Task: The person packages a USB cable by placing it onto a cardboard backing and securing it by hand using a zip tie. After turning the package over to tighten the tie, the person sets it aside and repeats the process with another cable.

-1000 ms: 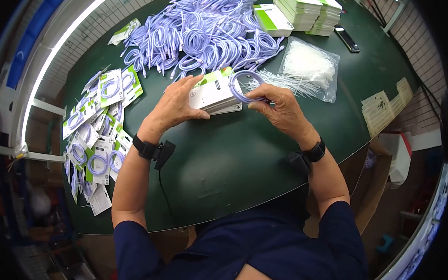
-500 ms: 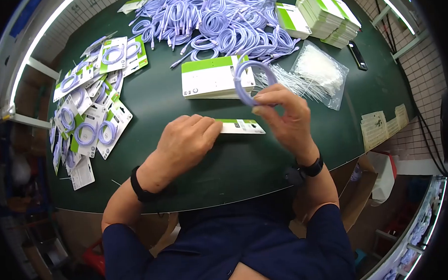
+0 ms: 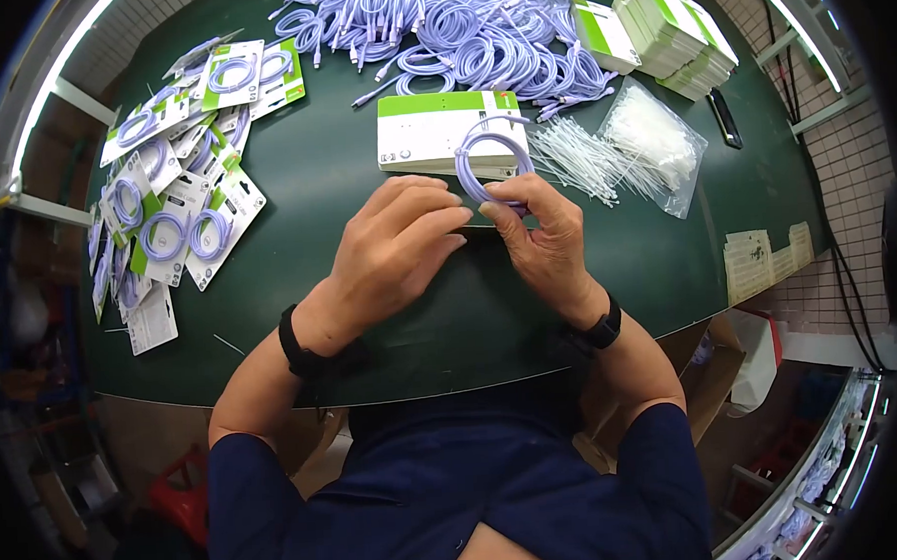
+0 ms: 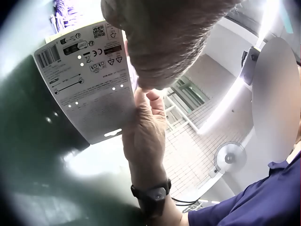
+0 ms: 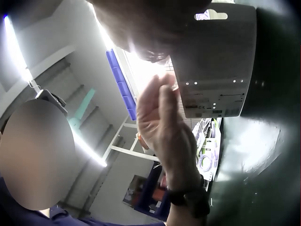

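My right hand (image 3: 545,238) pinches a coil of lilac cable (image 3: 466,169) between thumb and fingers, so the loop stands up. A white packaging card (image 4: 87,87), printed on its back, is by this hand below the coil; in the head view it shows only as a thin edge. In the right wrist view the card (image 5: 216,66) hangs beside the right hand, its slot at one end. My left hand (image 3: 392,247) is just left of the card, fingers loosely bent and thumb apart, with nothing held. Behind them lies a stack of white and green cards (image 3: 427,131).
A heap of coiled lilac cables (image 3: 488,38) spreads at the back. Carded cables (image 3: 164,192) pile up at left. White cable ties (image 3: 578,154), a bag of ties (image 3: 653,141), card stacks (image 3: 678,35) and a phone (image 3: 725,118) lie at right on the green table (image 3: 422,351).
My left hand first reached to the card stack, then drew one card toward me. Now the card is at my right hand, and the left fingers have come off it. The right hand keeps the coil.
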`<state>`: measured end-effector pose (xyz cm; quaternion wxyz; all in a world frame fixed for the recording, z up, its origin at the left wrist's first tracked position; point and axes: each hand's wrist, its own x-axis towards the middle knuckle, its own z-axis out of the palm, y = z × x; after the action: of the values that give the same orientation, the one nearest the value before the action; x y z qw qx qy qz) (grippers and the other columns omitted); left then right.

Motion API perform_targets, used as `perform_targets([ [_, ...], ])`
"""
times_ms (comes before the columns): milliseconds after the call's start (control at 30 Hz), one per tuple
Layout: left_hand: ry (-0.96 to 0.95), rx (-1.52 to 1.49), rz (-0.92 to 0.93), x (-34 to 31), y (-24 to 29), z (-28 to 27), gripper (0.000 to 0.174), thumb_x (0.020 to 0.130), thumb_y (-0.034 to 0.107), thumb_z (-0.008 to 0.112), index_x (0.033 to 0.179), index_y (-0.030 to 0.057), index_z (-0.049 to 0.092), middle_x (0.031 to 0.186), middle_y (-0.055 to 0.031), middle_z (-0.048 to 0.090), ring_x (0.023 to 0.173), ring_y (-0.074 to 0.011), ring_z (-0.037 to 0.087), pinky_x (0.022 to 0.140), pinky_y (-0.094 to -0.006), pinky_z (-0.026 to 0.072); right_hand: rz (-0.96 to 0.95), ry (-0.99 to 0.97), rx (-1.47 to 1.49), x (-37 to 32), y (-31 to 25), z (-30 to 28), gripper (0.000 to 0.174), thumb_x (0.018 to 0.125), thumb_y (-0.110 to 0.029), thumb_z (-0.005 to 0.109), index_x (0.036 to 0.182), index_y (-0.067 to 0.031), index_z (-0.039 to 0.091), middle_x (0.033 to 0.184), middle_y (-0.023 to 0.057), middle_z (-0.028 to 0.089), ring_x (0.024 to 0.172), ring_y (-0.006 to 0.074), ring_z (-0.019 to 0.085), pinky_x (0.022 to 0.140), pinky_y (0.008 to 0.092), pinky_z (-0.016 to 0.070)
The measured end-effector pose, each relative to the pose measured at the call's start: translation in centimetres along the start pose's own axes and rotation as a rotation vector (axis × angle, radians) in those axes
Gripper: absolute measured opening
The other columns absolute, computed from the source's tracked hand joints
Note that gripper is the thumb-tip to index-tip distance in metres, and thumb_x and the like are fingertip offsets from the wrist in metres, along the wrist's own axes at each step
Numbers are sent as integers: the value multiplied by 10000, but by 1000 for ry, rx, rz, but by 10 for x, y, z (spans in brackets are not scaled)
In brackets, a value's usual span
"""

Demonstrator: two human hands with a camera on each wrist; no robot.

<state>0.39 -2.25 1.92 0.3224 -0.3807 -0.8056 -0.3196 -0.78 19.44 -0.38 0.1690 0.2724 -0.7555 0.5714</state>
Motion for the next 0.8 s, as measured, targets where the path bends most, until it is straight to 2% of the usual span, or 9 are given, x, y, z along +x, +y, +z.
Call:
perform_targets([
  [33, -7, -4, 2, -5, 5, -3, 188, 902, 174, 749, 1051, 63, 719, 946, -90, 699, 816, -211, 682, 646, -330, 558, 5, 6, 1, 1, 2, 0, 172, 932, -1, 773, 1091, -17, 709, 929, 71, 707, 808, 131, 660, 710, 272, 531],
  [133, -139, -474, -494, -33, 34, -20, 279, 966, 243, 752, 1140, 30, 703, 1057, -123, 716, 881, -189, 687, 701, -317, 571, -56, 1, 17, 3, 6, -2, 209, 918, 22, 778, 1109, -18, 703, 928, 83, 713, 809, 155, 674, 712, 284, 538],
  [167, -142, -475, -496, -35, 36, -17, 279, 966, 243, 752, 1140, 30, 703, 1057, -123, 716, 881, -189, 687, 701, -317, 571, -53, 3, 18, 3, 8, -2, 209, 918, 22, 778, 1109, -18, 703, 928, 83, 713, 809, 155, 674, 712, 284, 538],
  [267, -150, -1226, -1400, -44, 41, -1, 316, 1017, 261, 714, 1188, 1, 665, 1061, -114, 705, 888, -164, 674, 715, -310, 559, -213, -13, 0, 2, 15, -3, 243, 897, 43, 787, 1115, -24, 702, 926, 102, 720, 806, 196, 689, 709, 294, 545],
  [300, -143, -1225, -1401, -44, 40, -2, 316, 1017, 261, 714, 1188, 1, 665, 1061, -114, 705, 888, -164, 674, 715, -310, 559, -215, -18, 3, 2, 14, -3, 243, 897, 43, 787, 1115, -24, 702, 926, 102, 720, 806, 196, 689, 709, 294, 545],
  [400, 70, -1657, -1641, -39, 33, -2, 305, 1022, 205, 687, 1225, -15, 627, 1031, -109, 700, 850, -179, 664, 707, -312, 551, -313, -51, -26, -3, 12, -6, 252, 881, 54, 793, 1104, -27, 707, 934, 117, 729, 795, 233, 697, 708, 303, 552],
  [567, 160, -1668, -1682, -38, 39, 6, 251, 1016, 152, 667, 1212, -2, 629, 1007, -111, 695, 811, -179, 651, 677, -303, 537, -367, -94, -27, -2, 5, -13, 251, 861, 58, 801, 1081, -30, 719, 932, 117, 729, 793, 236, 696, 688, 306, 547],
  [700, 155, -1566, -1604, -41, 34, 11, 255, 1015, 116, 639, 1233, -16, 619, 1040, -123, 705, 837, -192, 678, 681, -313, 555, -173, -326, -27, 12, -13, -27, 255, 820, 40, 829, 1044, -43, 741, 931, 90, 730, 844, 236, 692, 712, 328, 547],
  [800, 165, -1382, -1379, -21, 35, 7, 268, 1001, 74, 630, 1244, -36, 614, 1076, -140, 712, 861, -206, 707, 698, -315, 578, -163, -374, -148, 27, -25, -34, 258, 777, 16, 853, 1005, -60, 761, 926, 64, 728, 891, 235, 676, 750, 351, 541],
])
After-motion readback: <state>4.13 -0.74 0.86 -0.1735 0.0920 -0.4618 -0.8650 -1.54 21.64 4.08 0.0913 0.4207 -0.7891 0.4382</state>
